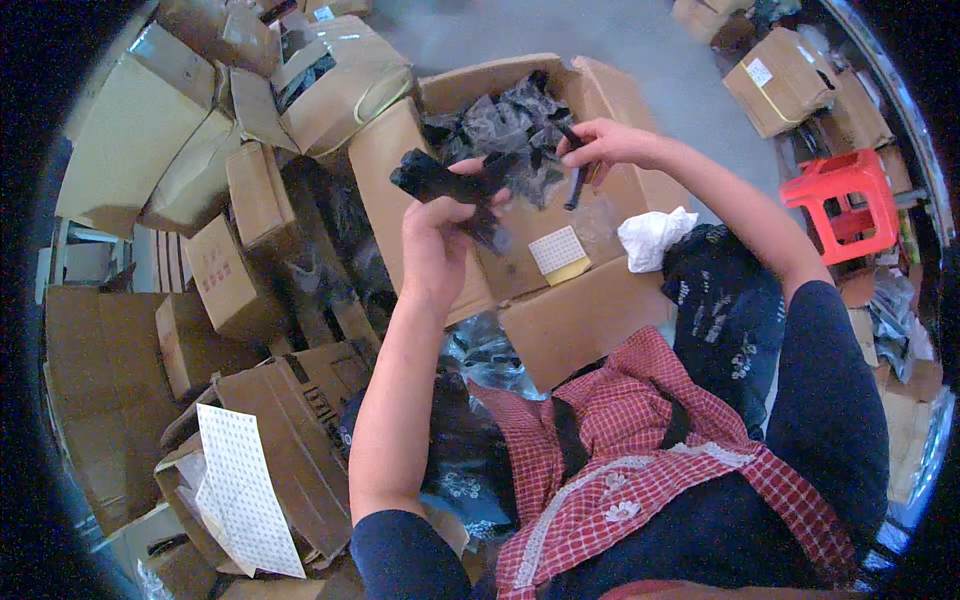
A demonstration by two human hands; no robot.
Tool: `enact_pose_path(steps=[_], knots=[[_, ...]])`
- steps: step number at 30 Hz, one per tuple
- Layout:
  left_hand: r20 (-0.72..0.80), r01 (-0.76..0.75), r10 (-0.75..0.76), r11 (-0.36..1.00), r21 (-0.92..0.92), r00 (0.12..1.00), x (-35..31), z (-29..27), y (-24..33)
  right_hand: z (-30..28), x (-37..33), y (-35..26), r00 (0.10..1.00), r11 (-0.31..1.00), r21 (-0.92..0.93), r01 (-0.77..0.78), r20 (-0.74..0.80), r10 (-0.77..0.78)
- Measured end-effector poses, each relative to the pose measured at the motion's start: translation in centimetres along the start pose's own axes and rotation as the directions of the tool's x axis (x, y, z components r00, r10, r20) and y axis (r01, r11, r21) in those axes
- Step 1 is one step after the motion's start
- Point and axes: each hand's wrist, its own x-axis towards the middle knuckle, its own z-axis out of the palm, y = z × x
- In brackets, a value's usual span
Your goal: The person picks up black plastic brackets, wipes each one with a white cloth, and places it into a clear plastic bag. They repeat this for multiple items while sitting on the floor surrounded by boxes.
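Observation:
My left hand [438,235] is closed around a dark black bundle [430,178], which looks soft or bagged; its exact kind I cannot make out. The bundle is over the left side of an open cardboard box [590,315]. Above the box's right side, my right hand [610,145] pinches a narrow black strip [576,188] that hangs down from the fingers. Crumpled clear and black plastic bags [500,115] fill the far part of the box. Nearer me, a white sheet of small printed labels [558,252] lies in it on a yellowish piece.
A crumpled white cloth or tissue [655,238] sits at the box's right corner. Cardboard boxes [140,130] are piled along the left, with another label sheet [248,490] on one. At the right stand a red plastic stool [842,205] and more cartons [780,82].

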Motion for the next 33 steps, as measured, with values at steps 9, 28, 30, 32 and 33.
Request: enact_pose_path(steps=[9,28,30,32,33], knots=[[-0.071,-0.066,0.068,0.997,0.028,0.995,0.7,-0.5,-0.4,5.3,-8.9,-5.5,0.883,0.898,0.24,0.369,-0.392,-0.259],[-0.05,0.103,-0.102,0.995,0.007,0.994,2.5,2.1,-2.1,6.8,-9.8,-5.1,0.502,0.551,-0.588,0.592,-0.265,-0.823],[0.001,0.126,-0.126,0.992,0.001,0.992,2.9,1.8,-2.3,6.5,-9.8,-5.2,0.529,0.551,-0.554,0.624,-0.219,-0.82],[0.01,0.168,-0.168,0.986,-0.017,0.986,3.1,2.0,-2.5,6.2,-9.9,-5.3,0.556,0.559,-0.513,0.651,-0.179,-0.812],[-0.008,0.194,-0.195,0.98,-0.032,0.981,3.0,2.2,-2.6,6.1,-10.0,-5.5,0.568,0.565,-0.489,0.665,-0.159,-0.807]])
